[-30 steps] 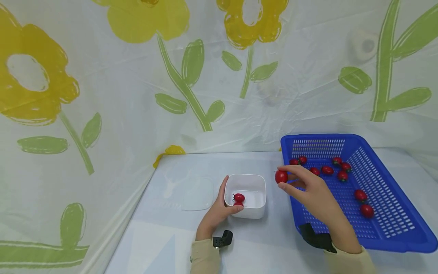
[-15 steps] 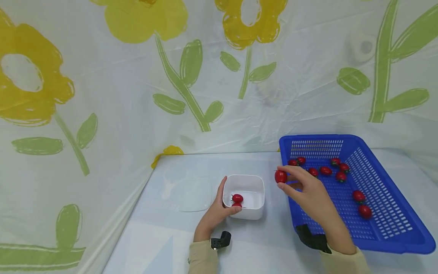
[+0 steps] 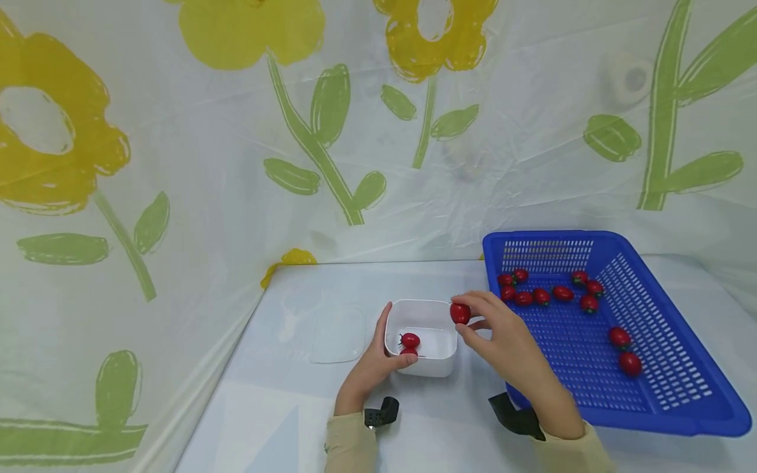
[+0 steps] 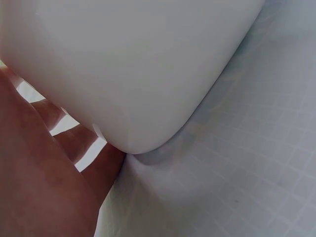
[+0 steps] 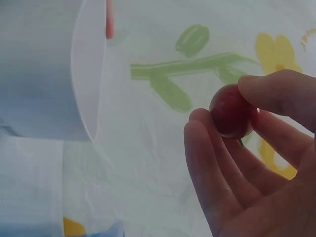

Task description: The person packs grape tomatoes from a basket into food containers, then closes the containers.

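Between thumb and fingertips, my right hand (image 3: 511, 338) pinches a red cherry tomato (image 3: 460, 313) by the right rim of a white square plastic box (image 3: 432, 368). The right wrist view shows the pinched tomato (image 5: 229, 112) close up, a green stem bit under it, with the box (image 5: 39, 69) at left. My left hand (image 3: 369, 368) holds the box at its left side, thumb over the front rim. In the left wrist view, fingers (image 4: 74, 140) lie along the box wall (image 4: 133, 74). Inside the box are two cherry tomatoes (image 3: 411, 340), one partly hidden by the thumb.
A blue perforated basket (image 3: 680, 420) at right holds several cherry tomatoes (image 3: 563, 293), mostly towards its back. Left of the box, a clear flat lid (image 3: 339, 335) lies on the white table (image 3: 296, 407). A flower-printed curtain (image 3: 225, 164) hangs behind the table.
My right hand has moved left with the tomato, from beside the basket to the box's right rim. The left hand keeps its hold on the box.
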{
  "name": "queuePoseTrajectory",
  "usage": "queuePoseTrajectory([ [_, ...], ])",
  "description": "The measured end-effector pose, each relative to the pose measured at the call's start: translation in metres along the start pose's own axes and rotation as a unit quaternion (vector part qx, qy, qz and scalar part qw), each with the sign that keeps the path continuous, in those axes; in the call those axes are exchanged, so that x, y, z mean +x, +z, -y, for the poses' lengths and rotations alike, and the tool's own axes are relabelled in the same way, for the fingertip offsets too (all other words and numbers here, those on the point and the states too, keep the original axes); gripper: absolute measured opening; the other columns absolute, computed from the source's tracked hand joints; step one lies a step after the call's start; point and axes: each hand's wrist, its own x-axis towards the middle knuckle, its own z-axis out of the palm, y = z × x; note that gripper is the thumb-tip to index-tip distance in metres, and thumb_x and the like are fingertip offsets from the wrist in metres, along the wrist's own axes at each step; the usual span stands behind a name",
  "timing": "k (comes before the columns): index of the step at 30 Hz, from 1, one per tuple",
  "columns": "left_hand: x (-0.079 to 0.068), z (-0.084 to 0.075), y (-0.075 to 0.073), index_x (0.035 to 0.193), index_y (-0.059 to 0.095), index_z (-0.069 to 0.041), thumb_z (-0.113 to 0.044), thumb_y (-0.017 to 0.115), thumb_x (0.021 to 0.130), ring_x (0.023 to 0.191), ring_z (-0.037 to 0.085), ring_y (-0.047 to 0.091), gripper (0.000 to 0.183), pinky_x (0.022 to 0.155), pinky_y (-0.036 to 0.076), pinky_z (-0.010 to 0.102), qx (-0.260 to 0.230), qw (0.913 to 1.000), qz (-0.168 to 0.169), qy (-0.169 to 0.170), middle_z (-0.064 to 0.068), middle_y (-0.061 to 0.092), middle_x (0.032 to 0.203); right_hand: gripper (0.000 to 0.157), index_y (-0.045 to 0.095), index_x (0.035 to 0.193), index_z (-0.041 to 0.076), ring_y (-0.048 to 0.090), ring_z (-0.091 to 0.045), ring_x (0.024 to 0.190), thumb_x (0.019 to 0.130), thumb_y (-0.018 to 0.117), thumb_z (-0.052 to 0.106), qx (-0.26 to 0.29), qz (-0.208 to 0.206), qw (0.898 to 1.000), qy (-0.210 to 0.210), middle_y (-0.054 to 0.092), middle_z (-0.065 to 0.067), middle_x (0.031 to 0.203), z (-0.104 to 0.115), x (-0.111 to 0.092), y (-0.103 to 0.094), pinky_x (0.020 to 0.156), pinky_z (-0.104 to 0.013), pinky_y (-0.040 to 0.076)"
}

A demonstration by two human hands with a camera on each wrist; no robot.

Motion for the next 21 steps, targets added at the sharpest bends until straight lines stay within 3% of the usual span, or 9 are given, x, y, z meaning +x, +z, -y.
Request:
queuePoseTrajectory([
  [5, 0.001, 0.001, 0.001, 0.137, 0.008, -0.048, -0.021, 0.070, 0.075, 0.121, 0.020, 0.032, 0.092, 0.094, 0.035, 0.047, 0.008, 1.0000, -0.004, -0.002, -0.003, 0.030, 0.137, 0.039, 0.059, 0.115, 0.014, 0.058, -0.012, 0.086, 0.077, 0.069, 0.012, -0.023, 0.000, 1.000, -0.002, 0.053, -0.002, 0.110, 0.005, -0.001, 0.013, 0.068, -0.026, 0.051],
  [21, 0.002, 0.002, 0.002, 0.138, 0.008, -0.045, -0.020, 0.070, 0.075, 0.116, 0.024, 0.037, 0.092, 0.085, 0.045, 0.038, -0.001, 1.0000, 0.002, 0.009, 0.001, 0.033, 0.134, 0.043, 0.058, 0.116, 0.014, 0.058, -0.013, 0.080, 0.075, 0.072, 0.019, -0.043, 0.035, 0.995, 0.079, 0.056, 0.001, 0.099, 0.008, -0.002, 0.052, 0.064, -0.023, 0.050],
])
